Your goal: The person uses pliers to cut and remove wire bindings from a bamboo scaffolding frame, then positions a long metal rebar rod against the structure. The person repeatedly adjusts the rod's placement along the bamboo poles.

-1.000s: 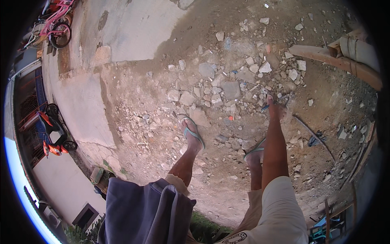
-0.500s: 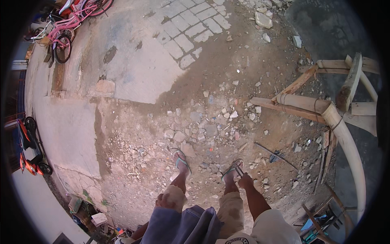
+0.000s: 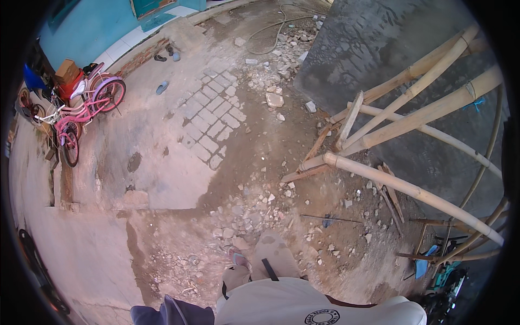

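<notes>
Neither of my hands is in view. A short piece of my right forearm [image 3: 346, 304] shows beside my light shirt [image 3: 281, 300], and its hand is hidden behind the body. A blue-grey cloth [image 3: 184, 312] lies at the lower left, where my left arm would be. A narrow dark strip [image 3: 270, 269] stands out at the front of the shirt over my beige trousers [image 3: 273, 252]; I cannot tell what it is. One sandalled foot [image 3: 238, 257] stands on the rubble.
Broken stones [image 3: 254, 214] cover the dirt ahead. Bamboo poles [image 3: 411, 189] form a frame on the right, beside a dark grey wall [image 3: 401, 43]. A thin rod [image 3: 333, 219] lies on the ground. A pink bicycle [image 3: 81, 116] stands at the far left, and a hose [image 3: 279, 32] lies far ahead.
The view has tipped upward, showing more ground ahead and the blue house wall. My right hand, earlier low by the right foot with a dark slim tool, and my left hand, on the knee, have left view.
</notes>
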`<state>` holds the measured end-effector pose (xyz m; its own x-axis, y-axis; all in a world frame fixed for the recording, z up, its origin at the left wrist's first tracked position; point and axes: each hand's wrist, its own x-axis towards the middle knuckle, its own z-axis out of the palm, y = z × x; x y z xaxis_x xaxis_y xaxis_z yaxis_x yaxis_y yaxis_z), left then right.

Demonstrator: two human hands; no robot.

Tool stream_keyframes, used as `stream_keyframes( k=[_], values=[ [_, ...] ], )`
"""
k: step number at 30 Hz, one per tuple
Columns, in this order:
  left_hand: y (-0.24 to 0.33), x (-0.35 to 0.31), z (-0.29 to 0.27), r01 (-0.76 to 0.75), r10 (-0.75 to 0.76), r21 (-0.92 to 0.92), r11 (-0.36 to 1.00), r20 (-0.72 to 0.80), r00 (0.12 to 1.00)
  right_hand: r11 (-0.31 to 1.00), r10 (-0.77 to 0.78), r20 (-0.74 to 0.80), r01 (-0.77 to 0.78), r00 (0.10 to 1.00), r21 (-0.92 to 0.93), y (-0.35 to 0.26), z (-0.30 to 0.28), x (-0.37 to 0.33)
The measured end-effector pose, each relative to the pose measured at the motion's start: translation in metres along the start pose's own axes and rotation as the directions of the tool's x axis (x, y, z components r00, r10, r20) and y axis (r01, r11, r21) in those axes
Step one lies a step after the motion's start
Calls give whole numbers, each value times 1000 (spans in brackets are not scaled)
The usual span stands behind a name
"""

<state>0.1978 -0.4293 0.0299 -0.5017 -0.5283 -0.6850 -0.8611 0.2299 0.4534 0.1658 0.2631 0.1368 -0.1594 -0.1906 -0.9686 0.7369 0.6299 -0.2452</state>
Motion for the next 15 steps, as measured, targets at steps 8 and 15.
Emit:
stream_keyframes(
  k=[8,15],
  values=[
    [107,40,-6,-97,101,-33,995,180,979,954,-289,-71,294,955,63,-106,43,30],
    [205,61,-13,-69,33,100,993,319,947,914,-315,-78,324,946,244,-208,32,105]
  ],
)
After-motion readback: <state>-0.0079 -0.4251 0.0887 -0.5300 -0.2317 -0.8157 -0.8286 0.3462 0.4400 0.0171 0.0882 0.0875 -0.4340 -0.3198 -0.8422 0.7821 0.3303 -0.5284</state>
